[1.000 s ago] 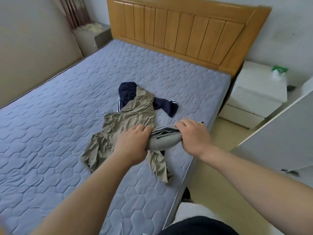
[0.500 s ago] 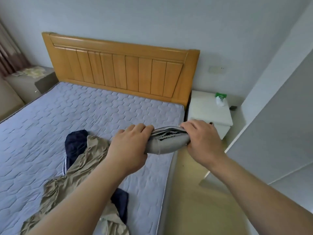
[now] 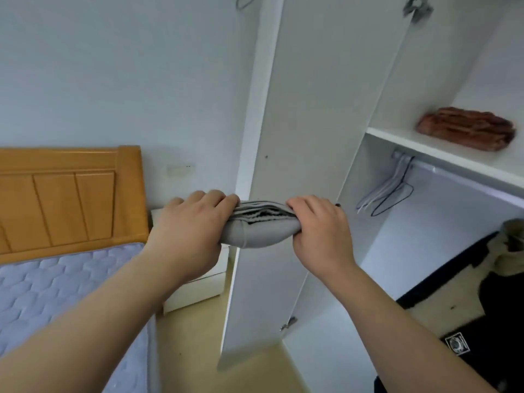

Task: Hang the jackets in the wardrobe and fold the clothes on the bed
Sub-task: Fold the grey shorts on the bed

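You hold one folded grey garment (image 3: 261, 235) at the centre of the frame, in the air before the one open white wardrobe door (image 3: 312, 123). Two hands carry it: your left hand (image 3: 195, 231) curls round its left end and your right hand (image 3: 320, 234) round its right end, both clamped on the cloth. The bundle is smooth and rounded below, with layered edges along its top, and its ends are hidden in your fists. On the one white shelf (image 3: 425, 147) at upper right lies one rust-red folded piece (image 3: 465, 129) with a ribbed look. Beneath it thin wire hangers (image 3: 385, 194) dangle from the rail (image 3: 425, 167): one black, the white ones too bunched to count. At lower right one dark-and-tan jacket (image 3: 482, 307) is cut off by the frame edge. At lower left the quilted lilac bed (image 3: 56, 293) meets one slatted wooden headboard (image 3: 65, 199).
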Demonstrator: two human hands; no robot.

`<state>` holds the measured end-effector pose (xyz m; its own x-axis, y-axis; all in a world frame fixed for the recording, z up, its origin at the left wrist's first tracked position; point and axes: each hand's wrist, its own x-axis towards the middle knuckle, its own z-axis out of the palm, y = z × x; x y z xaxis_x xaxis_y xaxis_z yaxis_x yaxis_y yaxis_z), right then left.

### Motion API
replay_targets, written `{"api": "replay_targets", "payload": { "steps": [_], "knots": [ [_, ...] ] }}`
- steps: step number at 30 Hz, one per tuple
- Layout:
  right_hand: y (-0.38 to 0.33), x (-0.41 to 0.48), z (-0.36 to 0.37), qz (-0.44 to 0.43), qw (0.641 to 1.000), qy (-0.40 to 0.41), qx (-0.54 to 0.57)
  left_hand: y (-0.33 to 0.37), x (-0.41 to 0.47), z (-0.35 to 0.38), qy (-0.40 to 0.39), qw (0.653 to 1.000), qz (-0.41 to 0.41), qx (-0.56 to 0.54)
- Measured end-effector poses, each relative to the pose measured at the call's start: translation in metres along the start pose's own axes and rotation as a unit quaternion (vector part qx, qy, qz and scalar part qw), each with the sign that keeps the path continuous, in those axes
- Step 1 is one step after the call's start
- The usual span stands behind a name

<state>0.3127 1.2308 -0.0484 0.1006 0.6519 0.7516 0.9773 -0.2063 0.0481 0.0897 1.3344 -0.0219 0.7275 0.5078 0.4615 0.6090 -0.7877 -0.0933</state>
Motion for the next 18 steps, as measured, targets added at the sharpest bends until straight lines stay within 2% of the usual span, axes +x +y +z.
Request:
{"api": "replay_targets", "payload": {
  "steps": [10,18],
  "knots": [
    [0.127,0.036,-0.066,0.07,0.986,0.073,-0.134,0.078,0.14,-0.02,0.126,0.982,0.14,-0.018],
    [0.266,0.111,-0.105,0.132,0.963,0.056,-0.227,0.153,0.273,-0.039,0.222,0.952,0.209,-0.008]
  ]
}}
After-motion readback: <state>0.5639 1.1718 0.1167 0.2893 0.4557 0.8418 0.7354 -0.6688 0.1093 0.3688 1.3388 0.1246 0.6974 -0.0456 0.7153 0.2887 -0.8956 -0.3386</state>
